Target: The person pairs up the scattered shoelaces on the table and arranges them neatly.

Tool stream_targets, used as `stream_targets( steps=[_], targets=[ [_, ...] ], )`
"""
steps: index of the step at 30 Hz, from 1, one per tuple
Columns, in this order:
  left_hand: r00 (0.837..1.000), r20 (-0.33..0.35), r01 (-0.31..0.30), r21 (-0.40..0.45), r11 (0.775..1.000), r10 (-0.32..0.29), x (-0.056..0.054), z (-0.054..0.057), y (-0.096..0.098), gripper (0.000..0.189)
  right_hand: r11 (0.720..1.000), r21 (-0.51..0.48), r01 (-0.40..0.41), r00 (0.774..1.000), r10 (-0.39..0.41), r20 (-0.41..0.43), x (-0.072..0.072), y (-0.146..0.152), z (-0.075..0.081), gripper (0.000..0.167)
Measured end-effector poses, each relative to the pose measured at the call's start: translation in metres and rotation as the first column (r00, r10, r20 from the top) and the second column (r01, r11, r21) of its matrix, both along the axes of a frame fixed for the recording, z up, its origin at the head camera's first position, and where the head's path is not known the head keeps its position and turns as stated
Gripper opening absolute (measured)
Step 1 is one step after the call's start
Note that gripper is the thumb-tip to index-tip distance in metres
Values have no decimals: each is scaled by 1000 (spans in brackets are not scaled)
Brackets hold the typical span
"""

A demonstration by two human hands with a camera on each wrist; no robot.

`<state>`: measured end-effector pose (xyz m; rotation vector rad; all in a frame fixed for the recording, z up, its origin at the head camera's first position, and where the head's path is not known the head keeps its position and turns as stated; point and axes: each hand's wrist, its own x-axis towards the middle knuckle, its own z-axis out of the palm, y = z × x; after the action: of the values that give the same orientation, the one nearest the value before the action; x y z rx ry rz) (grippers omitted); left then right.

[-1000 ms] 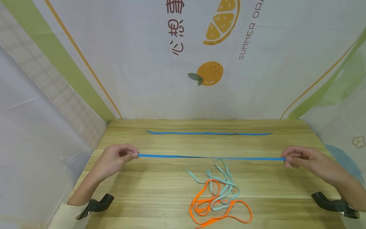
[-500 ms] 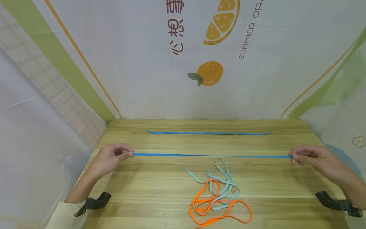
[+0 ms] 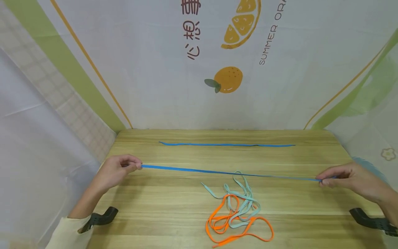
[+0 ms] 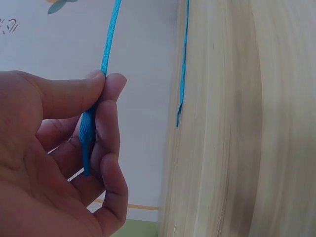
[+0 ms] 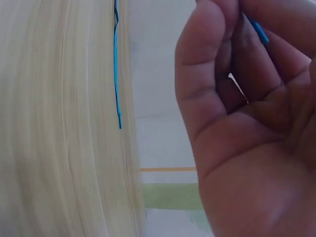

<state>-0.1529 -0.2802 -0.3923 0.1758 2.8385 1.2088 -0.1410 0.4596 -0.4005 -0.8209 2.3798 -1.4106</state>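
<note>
A flat blue shoelace (image 3: 192, 170) is stretched between both hands above the table, sloping down toward the right. My left hand (image 3: 116, 171) pinches it near one end between thumb and index finger; in the left wrist view its tip (image 4: 86, 160) hangs down inside the palm. My right hand (image 3: 351, 180) pinches the other end, and a bit of blue tip (image 5: 260, 32) shows behind the fingers in the right wrist view. Beyond it, a second blue shoelace (image 3: 224, 145) lies nearly straight along the table's far side.
Nearer the front, a pale green shoelace (image 3: 245, 207) and an orange shoelace (image 3: 264, 221) lie in a loose, overlapping tangle on the wooden table (image 3: 149, 207). A printed white curtain (image 3: 161, 86) hangs behind the far edge.
My hands have spread farther apart, drawing the blue shoelace out longer. My right hand has just dropped toward the front, so the lace now slants. The other laces stay put.
</note>
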Motion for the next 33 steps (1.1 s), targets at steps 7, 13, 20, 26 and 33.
stream_targets(
  steps=[7,13,20,26,33],
  targets=[
    [1000,18,13,22,1000,-14,-1,-4,0,13,989,138,58,997,-51,-56,0,0,1,30],
    [999,4,34,34,999,-34,-2,-7,0,15,963,217,159,983,-135,-123,-1,-6,-1,25],
    [1000,3,24,11,1000,-24,-7,-7,0,15,917,239,321,943,-284,-176,-4,-10,-5,27],
    [1000,-22,16,-28,999,-16,-16,-7,-1,13,876,291,386,922,-353,-161,-9,-10,-8,31],
    [998,-53,27,-107,994,-33,-27,-8,2,17,845,316,431,900,-380,-212,-21,-9,-16,33]
  ],
)
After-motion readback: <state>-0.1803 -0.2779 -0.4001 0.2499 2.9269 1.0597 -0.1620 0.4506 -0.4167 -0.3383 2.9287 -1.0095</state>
